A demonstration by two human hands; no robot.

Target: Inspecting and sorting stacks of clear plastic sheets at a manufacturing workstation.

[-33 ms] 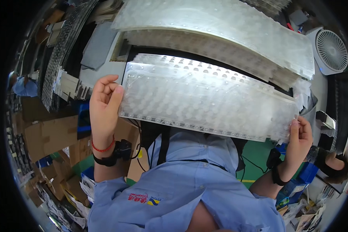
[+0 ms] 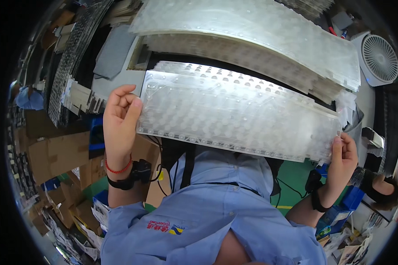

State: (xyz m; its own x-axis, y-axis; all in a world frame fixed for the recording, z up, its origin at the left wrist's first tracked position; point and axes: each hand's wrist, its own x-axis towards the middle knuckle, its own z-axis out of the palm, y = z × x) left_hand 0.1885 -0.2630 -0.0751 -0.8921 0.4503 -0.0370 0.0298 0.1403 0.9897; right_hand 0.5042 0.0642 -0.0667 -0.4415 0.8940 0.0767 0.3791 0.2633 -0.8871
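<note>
A long, translucent keyboard membrane sheet [image 2: 234, 115], with rows of round dots and fine traces, lies level in front of me. More sheets with half-round cutouts [image 2: 225, 76] show beneath its far edge, slightly out of line. My left hand [image 2: 120, 110] is closed at the sheet's left end, thumb and curled fingers at the edge. At the lower right corner my right hand [image 2: 344, 152] pinches the other end between thumb and fingers. Beyond it stands a tall stack of similar translucent sheets [image 2: 252, 26], partly cut off by the view.
A small white fan [image 2: 379, 59] stands at the far right. Grey cloth [image 2: 114, 51] lies on the table at left, near dark slotted racks [image 2: 73, 57]. Cardboard boxes [image 2: 53, 159] sit low on the left, blue bins [image 2: 340, 212] low on the right. Another person's arm [image 2: 380, 187] shows at right.
</note>
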